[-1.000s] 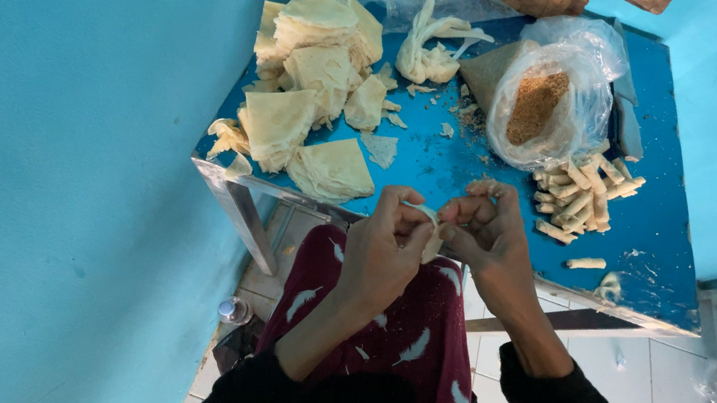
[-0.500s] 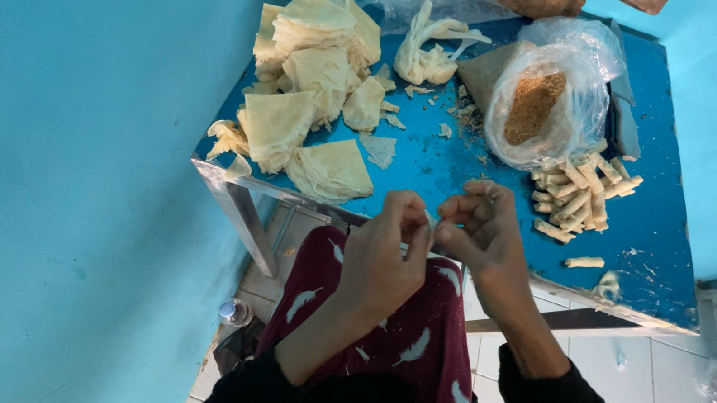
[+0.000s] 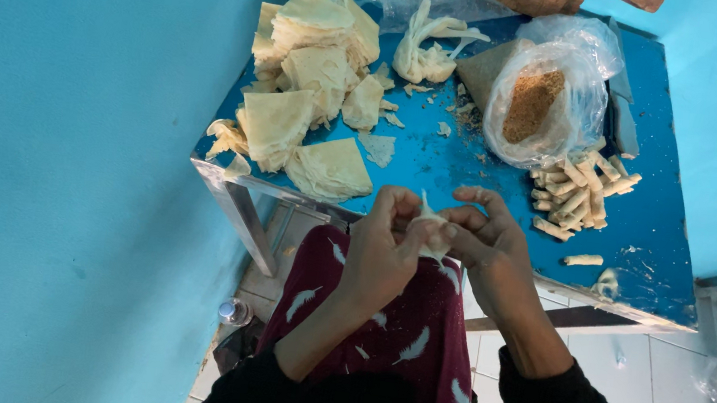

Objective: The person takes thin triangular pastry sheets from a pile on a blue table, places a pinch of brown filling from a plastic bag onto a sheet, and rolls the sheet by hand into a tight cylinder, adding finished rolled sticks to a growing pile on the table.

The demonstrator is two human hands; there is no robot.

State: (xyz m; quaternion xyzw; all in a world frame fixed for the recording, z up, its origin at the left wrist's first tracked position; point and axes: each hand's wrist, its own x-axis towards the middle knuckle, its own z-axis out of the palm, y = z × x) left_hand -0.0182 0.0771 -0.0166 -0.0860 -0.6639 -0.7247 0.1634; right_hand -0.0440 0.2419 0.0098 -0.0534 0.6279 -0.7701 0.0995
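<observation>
My left hand [image 3: 384, 250] and my right hand [image 3: 494, 250] meet over my lap at the near edge of the blue table [image 3: 436, 161]. Together they pinch a small pale piece of pastry sheet [image 3: 431, 229] between thumbs and fingertips. Stacks of cut triangular pastry sheets [image 3: 305, 77] lie on the table's left side. A pile of finished thin rolls [image 3: 580, 194] sits at the right, with one loose roll [image 3: 584, 259] nearer the edge. A clear plastic bag of brown crumbly filling [image 3: 540, 96] stands behind the rolls.
A crumpled wad of pastry scraps [image 3: 427, 50] and loose bits lie mid-table. Turquoise walls [image 3: 62, 165] close in on the left and right. A plastic bottle [image 3: 233, 311] stands on the tiled floor [image 3: 672, 395] below the table's metal leg [image 3: 238, 214].
The hands have stayed together at the table edge, with the fingers shifting slightly around the small pastry piece. Nothing on the table has moved.
</observation>
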